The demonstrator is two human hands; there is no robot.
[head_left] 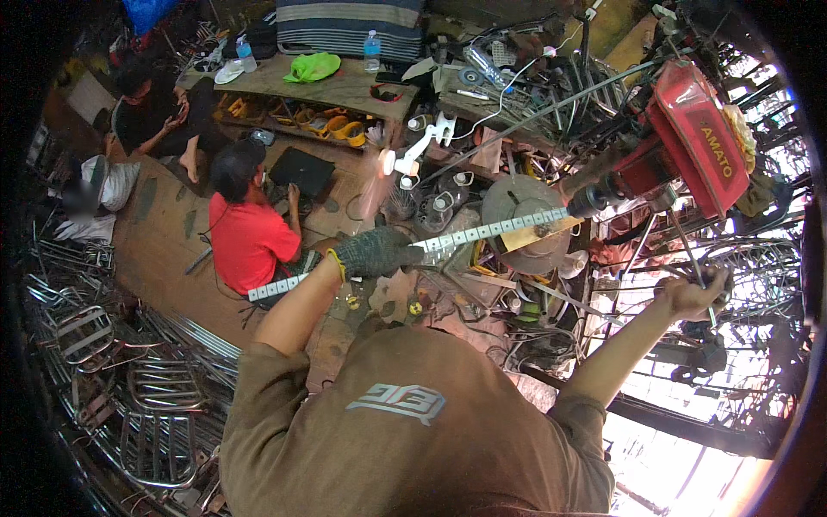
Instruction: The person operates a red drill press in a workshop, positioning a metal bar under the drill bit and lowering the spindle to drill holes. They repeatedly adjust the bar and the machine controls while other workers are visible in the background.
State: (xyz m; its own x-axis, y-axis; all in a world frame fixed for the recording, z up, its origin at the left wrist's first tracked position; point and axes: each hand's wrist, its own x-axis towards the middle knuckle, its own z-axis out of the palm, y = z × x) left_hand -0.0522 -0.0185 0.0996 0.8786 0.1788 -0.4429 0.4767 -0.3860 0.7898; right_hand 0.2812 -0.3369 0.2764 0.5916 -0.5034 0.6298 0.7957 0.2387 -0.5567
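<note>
My left hand point(375, 252), in a dark knit glove with a yellow cuff, is closed around a long pale metal strip point(482, 232) with evenly spaced dark marks or holes. One end of the strip lies over the round table point(508, 194) of a red drill press point(693, 129), under its chuck point(588, 200); the other end sticks out past my left forearm. Whether the drill bit touches the strip is too small to tell. Over on the right, my bare right hand point(692, 297) grips a feed lever point(680, 237) of the press.
A person in a red shirt point(250, 233) sits on the floor at left, close to the strip's free end. Behind, another person point(155, 112) sits by a low bench point(267, 84). A white clamp lamp point(413, 155) stands near the press. Metal racks point(159, 383) pile up at lower left.
</note>
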